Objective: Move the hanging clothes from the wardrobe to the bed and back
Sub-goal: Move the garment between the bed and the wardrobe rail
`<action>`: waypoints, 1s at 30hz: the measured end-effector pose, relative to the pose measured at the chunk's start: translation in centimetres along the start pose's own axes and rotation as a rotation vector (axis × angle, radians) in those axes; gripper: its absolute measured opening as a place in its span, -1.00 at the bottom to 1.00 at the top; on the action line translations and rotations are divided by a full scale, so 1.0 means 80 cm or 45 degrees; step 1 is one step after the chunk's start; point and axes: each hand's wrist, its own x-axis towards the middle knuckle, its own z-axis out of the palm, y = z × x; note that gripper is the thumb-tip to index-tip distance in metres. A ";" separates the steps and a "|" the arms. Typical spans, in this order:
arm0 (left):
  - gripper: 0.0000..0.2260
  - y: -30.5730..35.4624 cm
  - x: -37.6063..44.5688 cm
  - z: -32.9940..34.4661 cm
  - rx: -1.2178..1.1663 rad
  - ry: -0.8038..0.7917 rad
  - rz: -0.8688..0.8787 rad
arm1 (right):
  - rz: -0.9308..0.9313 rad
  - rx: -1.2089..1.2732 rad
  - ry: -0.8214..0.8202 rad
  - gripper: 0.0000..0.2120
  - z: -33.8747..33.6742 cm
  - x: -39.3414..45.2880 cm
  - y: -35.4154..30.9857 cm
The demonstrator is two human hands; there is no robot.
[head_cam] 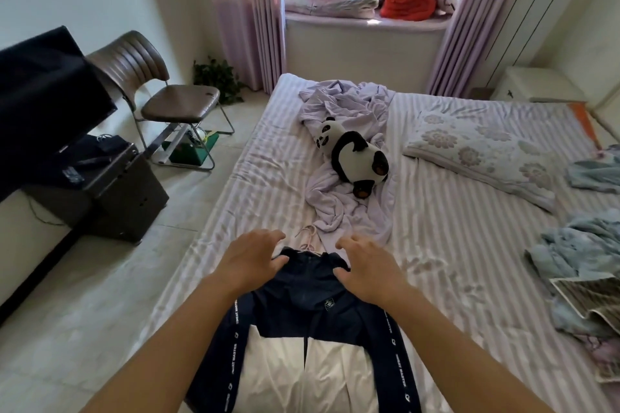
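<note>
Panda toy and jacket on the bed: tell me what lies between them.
In the head view, a crumpled lilac sheet runs from the panda toy toward the jacket, and the pink hanger hook.

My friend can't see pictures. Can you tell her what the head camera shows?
Two hands, left hand and right hand, reach with spread fingers over the shoulders of a navy and white jacket lying on a striped bed. A pink hanger pokes from its collar, and a toy panda lies farther up.

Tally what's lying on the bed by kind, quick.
Jacket on hanger: 1
Panda plush: 1
Pillow: 1
Crumpled lilac sheet: 1
Light blue garments at the right edge: at least 2, partly cut off
Total: at least 6
</note>
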 end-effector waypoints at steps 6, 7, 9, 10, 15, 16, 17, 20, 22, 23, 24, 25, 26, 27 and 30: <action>-0.59 -0.027 0.077 0.051 -0.041 -0.092 -0.067 | 0.089 0.076 -0.115 -0.65 0.046 0.073 0.040; -0.63 -0.030 0.089 0.061 -0.041 -0.111 -0.079 | 0.097 0.076 -0.126 -0.65 0.055 0.083 0.047; -0.67 -0.040 0.114 0.083 -0.033 -0.140 -0.103 | 0.105 0.065 -0.139 -0.64 0.076 0.105 0.063; -0.67 -0.046 0.126 0.095 -0.037 -0.153 -0.118 | 0.119 0.072 -0.152 -0.64 0.088 0.114 0.070; -0.69 -0.087 0.175 0.162 -0.066 -0.193 -0.214 | 0.215 0.139 -0.234 -0.63 0.158 0.157 0.104; -0.69 -0.096 0.184 0.177 -0.074 -0.207 -0.228 | 0.231 0.146 -0.245 -0.61 0.173 0.165 0.111; -0.68 -0.106 0.192 0.192 -0.081 -0.228 -0.241 | 0.250 0.152 -0.258 -0.59 0.188 0.174 0.117; -0.66 -0.135 0.217 0.243 -0.094 -0.286 -0.266 | 0.329 0.172 -0.291 -0.54 0.236 0.198 0.137; -0.66 -0.153 0.232 0.277 -0.102 -0.331 -0.265 | 0.374 0.165 -0.325 -0.52 0.271 0.212 0.151; -0.66 -0.161 0.240 0.293 -0.098 -0.346 -0.260 | 0.389 0.151 -0.335 -0.52 0.289 0.218 0.159; -0.67 -0.169 0.247 0.311 -0.095 -0.351 -0.261 | 0.397 0.126 -0.346 -0.52 0.306 0.224 0.167; -0.66 -0.176 0.253 0.327 -0.096 -0.345 -0.270 | 0.399 0.099 -0.356 -0.50 0.324 0.229 0.175; -0.64 -0.183 0.259 0.343 -0.102 -0.327 -0.276 | 0.402 0.077 -0.365 -0.48 0.340 0.234 0.183; -0.60 -0.188 0.263 0.359 -0.105 -0.313 -0.279 | 0.410 0.059 -0.381 -0.45 0.355 0.236 0.189; -0.40 -0.203 0.272 0.406 -0.058 -0.338 -0.270 | 0.418 0.013 -0.455 -0.33 0.396 0.242 0.205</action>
